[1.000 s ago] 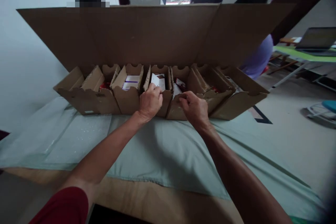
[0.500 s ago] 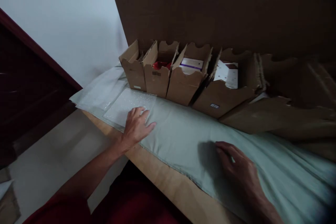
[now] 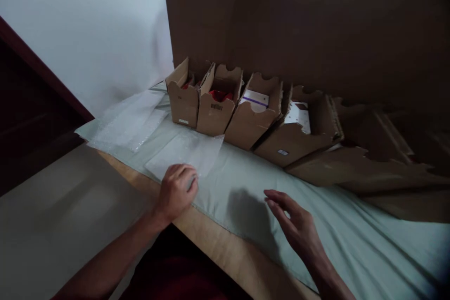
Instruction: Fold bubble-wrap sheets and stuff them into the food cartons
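My left hand (image 3: 176, 191) is curled on the near edge of a clear bubble-wrap sheet (image 3: 188, 151) lying on the pale green cloth (image 3: 246, 192). The sheet's far corner lifts slightly off the cloth. My right hand (image 3: 295, 225) hovers open, fingers spread, just above the cloth to the right. Behind both hands stands a row of small open cardboard boxes (image 3: 246, 112) holding white and red packets.
A tall cardboard sheet (image 3: 316, 33) stands behind the boxes. More bubble wrap (image 3: 126, 119) lies at the cloth's left end. The wooden table edge (image 3: 218, 243) runs diagonally below my hands; a white wall (image 3: 80, 23) and dark door frame (image 3: 38, 70) are left.
My hands left the boxes and came down to the cloth. The left hand went from lying flat on the bubble wrap to gripping and pulling it nearer; the right hand lifted a little.
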